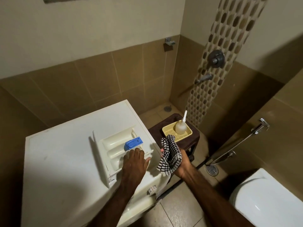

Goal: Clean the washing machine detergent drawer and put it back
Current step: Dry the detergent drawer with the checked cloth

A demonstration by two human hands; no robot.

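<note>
On top of the washing machine (65, 161), the detergent drawer (114, 148) is lying out, waiting.
The left hand (134, 163) is pressing it with straight fingers, the right hand (177, 163) is clutching a checked cloth (170, 154); wiping looks underway, refitting is still pending.
</note>
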